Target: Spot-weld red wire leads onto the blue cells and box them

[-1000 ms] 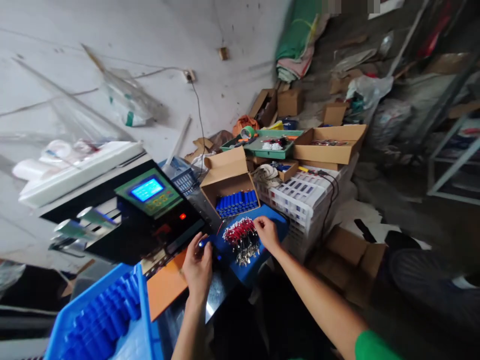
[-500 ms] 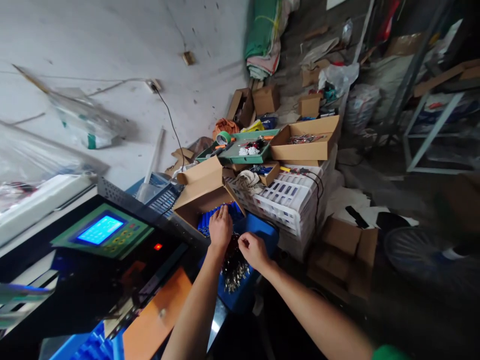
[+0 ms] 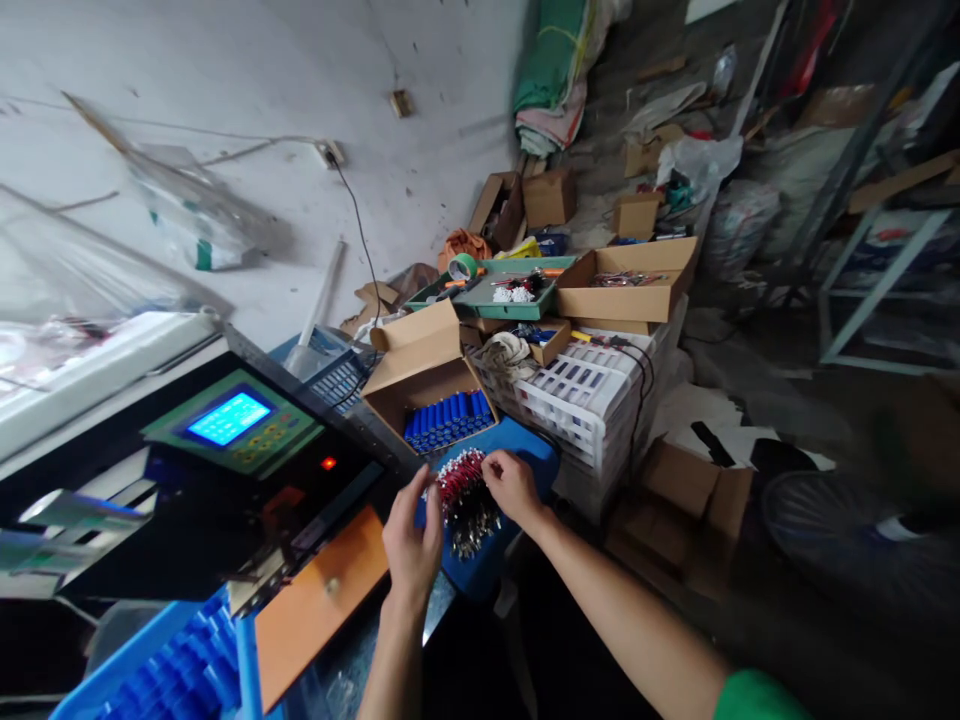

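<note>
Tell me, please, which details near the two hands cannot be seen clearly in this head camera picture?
- Left hand: the head view shows only its back, so whether its fingers hold anything is hidden.
- Right hand: fingertips are buried in the bundle of red-and-silver parts.
- The parts themselves: too small to identify.
- Blue crate: cut off by the bottom edge.

Both forearms are bare, and a green short sleeve (image 3: 754, 697) covers the right upper arm.

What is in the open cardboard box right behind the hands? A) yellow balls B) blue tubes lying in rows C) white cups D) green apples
B: the open cardboard box beyond the right hand and left hand holds blue cylinders lying side by side in rows.
</note>
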Action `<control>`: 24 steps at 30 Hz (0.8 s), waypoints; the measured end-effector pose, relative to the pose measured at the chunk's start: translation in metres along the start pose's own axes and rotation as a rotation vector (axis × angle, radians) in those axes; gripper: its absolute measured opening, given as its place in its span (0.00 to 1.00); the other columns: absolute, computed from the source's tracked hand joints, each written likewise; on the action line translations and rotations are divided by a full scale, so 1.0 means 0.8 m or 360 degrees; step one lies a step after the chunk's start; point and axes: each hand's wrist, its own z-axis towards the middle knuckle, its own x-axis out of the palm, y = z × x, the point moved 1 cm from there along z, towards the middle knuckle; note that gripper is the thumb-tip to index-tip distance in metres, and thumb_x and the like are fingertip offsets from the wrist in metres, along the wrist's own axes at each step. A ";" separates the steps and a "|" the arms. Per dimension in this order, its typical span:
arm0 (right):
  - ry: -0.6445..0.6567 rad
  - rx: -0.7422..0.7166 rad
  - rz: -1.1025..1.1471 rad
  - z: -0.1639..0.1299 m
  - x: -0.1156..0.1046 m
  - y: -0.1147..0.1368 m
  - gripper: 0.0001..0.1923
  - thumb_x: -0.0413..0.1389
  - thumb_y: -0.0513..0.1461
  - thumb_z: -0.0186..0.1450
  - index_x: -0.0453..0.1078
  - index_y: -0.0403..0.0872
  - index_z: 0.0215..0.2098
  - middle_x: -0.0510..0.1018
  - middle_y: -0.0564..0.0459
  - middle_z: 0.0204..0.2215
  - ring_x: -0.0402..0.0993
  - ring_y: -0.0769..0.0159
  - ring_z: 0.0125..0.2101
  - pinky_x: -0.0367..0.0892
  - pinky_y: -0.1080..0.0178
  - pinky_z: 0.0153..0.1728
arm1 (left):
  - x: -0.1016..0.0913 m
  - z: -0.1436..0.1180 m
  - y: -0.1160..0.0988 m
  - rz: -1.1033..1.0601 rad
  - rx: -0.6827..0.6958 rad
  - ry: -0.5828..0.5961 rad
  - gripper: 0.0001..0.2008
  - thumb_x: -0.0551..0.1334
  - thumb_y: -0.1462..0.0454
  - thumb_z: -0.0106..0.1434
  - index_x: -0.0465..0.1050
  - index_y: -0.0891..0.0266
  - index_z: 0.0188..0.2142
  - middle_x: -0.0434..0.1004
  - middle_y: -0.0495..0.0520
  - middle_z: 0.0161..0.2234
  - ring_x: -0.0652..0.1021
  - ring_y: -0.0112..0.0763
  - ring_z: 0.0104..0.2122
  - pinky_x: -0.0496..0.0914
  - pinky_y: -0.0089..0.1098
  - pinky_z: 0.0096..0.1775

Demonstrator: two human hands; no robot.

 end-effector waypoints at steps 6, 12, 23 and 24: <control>0.0070 0.0213 0.0080 0.001 -0.004 -0.001 0.13 0.53 0.45 0.66 0.73 0.45 0.32 0.79 0.49 0.29 0.76 0.60 0.31 0.67 0.63 0.37 | -0.073 -0.153 0.037 0.0105 -0.0125 -0.0090 0.11 0.61 0.58 0.65 0.79 0.62 0.38 0.81 0.52 0.33 0.80 0.30 0.31 0.74 0.27 0.35; 0.0291 0.0291 -0.0012 0.021 0.002 0.024 0.09 0.55 0.42 0.65 0.73 0.45 0.31 0.80 0.50 0.31 0.76 0.60 0.34 0.68 0.63 0.38 | -0.079 -0.184 0.066 -0.0057 -0.0596 -0.0028 0.18 0.60 0.50 0.65 0.80 0.61 0.35 0.81 0.51 0.28 0.80 0.31 0.26 0.72 0.25 0.29; 0.1075 -0.0413 -0.1111 0.032 0.073 0.104 0.11 0.58 0.33 0.67 0.78 0.44 0.47 0.74 0.44 0.46 0.66 0.57 0.49 0.62 0.61 0.52 | -0.082 -0.188 0.064 -0.0156 -0.0625 -0.0075 0.20 0.58 0.49 0.65 0.80 0.60 0.32 0.81 0.51 0.27 0.80 0.32 0.26 0.72 0.27 0.29; 0.1124 -0.0445 -0.1175 0.031 0.079 0.106 0.12 0.58 0.32 0.66 0.78 0.43 0.47 0.74 0.43 0.46 0.65 0.56 0.50 0.61 0.60 0.52 | -0.082 -0.189 0.063 -0.0159 -0.0632 -0.0076 0.20 0.58 0.49 0.65 0.80 0.60 0.32 0.81 0.51 0.28 0.80 0.32 0.27 0.72 0.27 0.30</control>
